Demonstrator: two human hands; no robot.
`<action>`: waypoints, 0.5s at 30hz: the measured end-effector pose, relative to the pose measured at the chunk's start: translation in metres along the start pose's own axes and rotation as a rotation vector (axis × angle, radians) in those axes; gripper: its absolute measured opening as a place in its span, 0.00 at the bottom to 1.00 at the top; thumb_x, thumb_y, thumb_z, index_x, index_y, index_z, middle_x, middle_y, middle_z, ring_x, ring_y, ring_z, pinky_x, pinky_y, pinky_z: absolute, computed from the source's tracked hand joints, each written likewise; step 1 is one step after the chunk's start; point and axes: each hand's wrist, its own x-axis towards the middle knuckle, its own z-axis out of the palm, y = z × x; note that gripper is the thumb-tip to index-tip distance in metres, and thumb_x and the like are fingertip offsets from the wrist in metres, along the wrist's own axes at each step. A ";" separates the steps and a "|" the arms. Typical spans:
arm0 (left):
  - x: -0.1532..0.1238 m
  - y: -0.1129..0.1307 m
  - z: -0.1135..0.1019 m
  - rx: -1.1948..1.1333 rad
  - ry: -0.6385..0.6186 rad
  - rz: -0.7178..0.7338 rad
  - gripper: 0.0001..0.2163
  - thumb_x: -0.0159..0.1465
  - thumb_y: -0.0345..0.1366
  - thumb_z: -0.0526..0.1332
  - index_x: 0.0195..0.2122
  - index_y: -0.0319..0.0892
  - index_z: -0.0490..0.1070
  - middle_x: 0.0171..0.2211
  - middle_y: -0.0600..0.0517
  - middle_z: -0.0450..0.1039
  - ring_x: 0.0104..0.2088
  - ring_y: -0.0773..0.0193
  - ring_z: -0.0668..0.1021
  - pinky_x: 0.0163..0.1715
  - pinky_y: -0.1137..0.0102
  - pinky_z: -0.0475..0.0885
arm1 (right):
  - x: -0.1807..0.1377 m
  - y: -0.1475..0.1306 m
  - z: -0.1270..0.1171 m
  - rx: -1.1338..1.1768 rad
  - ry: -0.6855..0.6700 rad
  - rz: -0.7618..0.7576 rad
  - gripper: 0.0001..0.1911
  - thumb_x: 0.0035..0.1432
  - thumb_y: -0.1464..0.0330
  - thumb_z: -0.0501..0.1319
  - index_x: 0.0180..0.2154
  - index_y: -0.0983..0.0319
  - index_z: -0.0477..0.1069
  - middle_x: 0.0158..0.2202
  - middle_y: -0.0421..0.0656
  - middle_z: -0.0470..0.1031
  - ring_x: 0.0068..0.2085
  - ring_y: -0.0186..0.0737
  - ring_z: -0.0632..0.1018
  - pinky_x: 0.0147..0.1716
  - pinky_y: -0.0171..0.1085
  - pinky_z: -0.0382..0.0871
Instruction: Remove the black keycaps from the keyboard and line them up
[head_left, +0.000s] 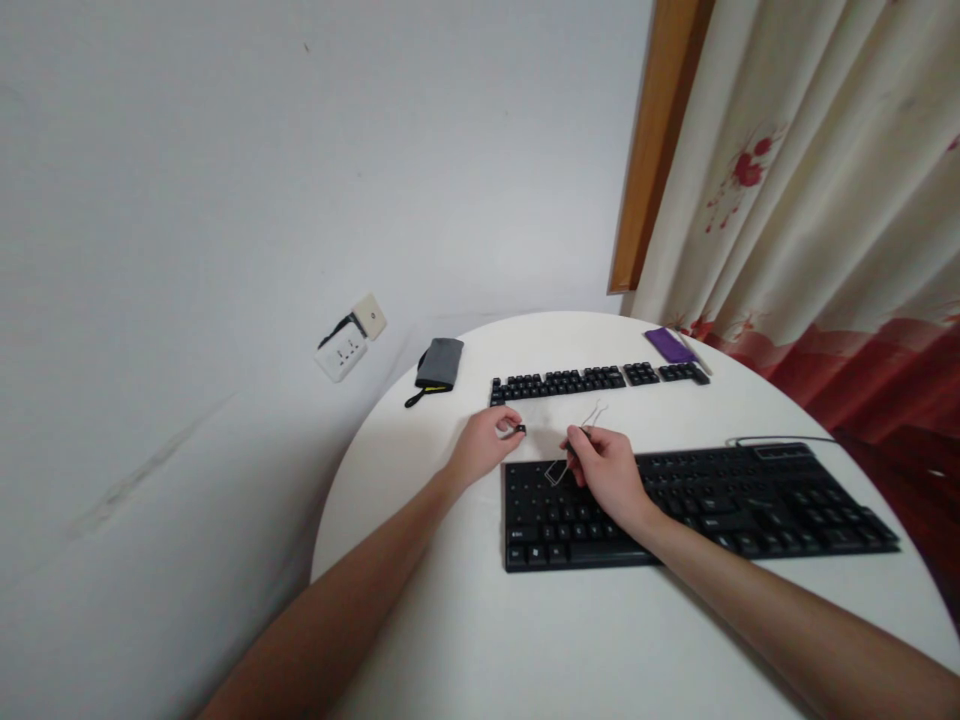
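Between thumb and fingertips, my left hand (489, 438) pinches a small black keycap (520, 429), just past the keyboard's far left corner. My right hand (606, 466) is closed round a wire keycap puller (555, 474), whose wire loops stick out on both sides of the fingers. Below this hand lies a black keyboard (675, 553); bare switches without caps show at its upper left, while lettered caps cover its lower rows. Rows of loose black keycaps (581, 382) are lined up on the table beyond both hands. Part of the keyboard is hidden by my right hand and forearm.
The round white table (420, 600) stands against a wall with a power socket (342, 352). A grey pouch (441, 363) lies at the far left. At the far right are a purple cloth (669, 346) and a pale stick (697, 355). A cable (780, 438) runs behind the keyboard.
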 end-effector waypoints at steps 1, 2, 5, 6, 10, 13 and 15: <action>0.000 -0.001 0.000 -0.002 0.003 -0.005 0.07 0.57 0.32 0.66 0.37 0.41 0.75 0.35 0.52 0.78 0.34 0.63 0.77 0.39 0.68 0.71 | -0.001 0.000 0.000 -0.009 0.000 -0.008 0.22 0.61 0.53 0.58 0.26 0.64 0.73 0.16 0.38 0.68 0.16 0.31 0.66 0.16 0.32 0.57; 0.000 -0.002 0.001 -0.005 0.006 -0.009 0.07 0.57 0.32 0.66 0.37 0.41 0.75 0.35 0.52 0.78 0.34 0.63 0.77 0.39 0.68 0.71 | -0.001 -0.001 -0.001 -0.021 0.004 -0.025 0.22 0.61 0.54 0.58 0.26 0.64 0.74 0.16 0.38 0.67 0.17 0.32 0.66 0.17 0.32 0.58; 0.000 -0.003 0.002 -0.017 0.016 -0.020 0.09 0.55 0.33 0.67 0.37 0.41 0.75 0.34 0.52 0.79 0.33 0.62 0.76 0.36 0.69 0.71 | -0.002 -0.008 -0.003 -0.043 -0.020 -0.104 0.20 0.60 0.57 0.60 0.25 0.64 0.75 0.19 0.40 0.71 0.24 0.36 0.72 0.26 0.34 0.66; 0.000 -0.003 0.001 -0.024 0.023 -0.022 0.09 0.54 0.33 0.68 0.36 0.41 0.75 0.34 0.52 0.79 0.32 0.63 0.76 0.35 0.70 0.71 | -0.003 -0.012 -0.005 -0.025 -0.038 -0.124 0.19 0.61 0.58 0.60 0.25 0.64 0.75 0.22 0.42 0.73 0.27 0.37 0.74 0.30 0.34 0.68; 0.003 0.001 -0.005 -0.067 0.119 -0.035 0.07 0.59 0.35 0.64 0.39 0.42 0.75 0.33 0.51 0.78 0.29 0.65 0.76 0.29 0.73 0.69 | 0.002 -0.034 -0.016 0.067 -0.073 -0.159 0.15 0.64 0.59 0.55 0.36 0.63 0.74 0.27 0.41 0.74 0.29 0.37 0.75 0.32 0.36 0.70; 0.006 0.004 -0.017 -0.160 0.289 -0.038 0.08 0.63 0.36 0.59 0.41 0.42 0.75 0.31 0.51 0.78 0.29 0.65 0.76 0.25 0.74 0.67 | 0.014 -0.047 -0.019 -0.177 -0.036 -0.257 0.13 0.64 0.63 0.54 0.40 0.62 0.74 0.24 0.38 0.71 0.25 0.35 0.71 0.27 0.34 0.64; 0.008 0.003 -0.024 -0.254 0.388 -0.054 0.08 0.65 0.37 0.58 0.41 0.42 0.74 0.29 0.51 0.77 0.27 0.66 0.76 0.24 0.75 0.66 | 0.025 -0.047 -0.014 -0.430 -0.083 -0.304 0.11 0.61 0.66 0.56 0.36 0.62 0.76 0.24 0.39 0.72 0.26 0.35 0.71 0.28 0.34 0.63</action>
